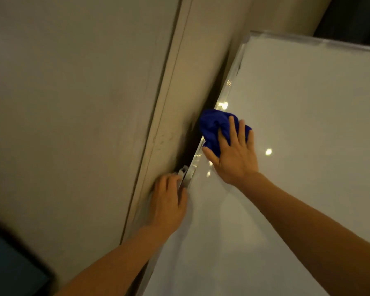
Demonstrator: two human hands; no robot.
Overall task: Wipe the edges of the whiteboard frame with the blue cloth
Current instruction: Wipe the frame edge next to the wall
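Observation:
A large whiteboard [297, 124] fills the right side, tilted in view, with a thin silver frame [231, 82] running along its left edge. My right hand [235, 154] presses a crumpled blue cloth [212, 127] flat against the board, and the cloth overlaps the left frame edge. Lower on that same edge, my left hand [169, 201] curls its fingers around the frame beside a small silver bracket [185, 171]. Part of the frame is hidden under the cloth and both hands.
A beige wall [73, 103] with a vertical trim strip [169, 103] stands just left of the board, leaving a narrow dark gap. A dark object [9, 263] sits at the bottom left corner. Ceiling lights reflect on the board.

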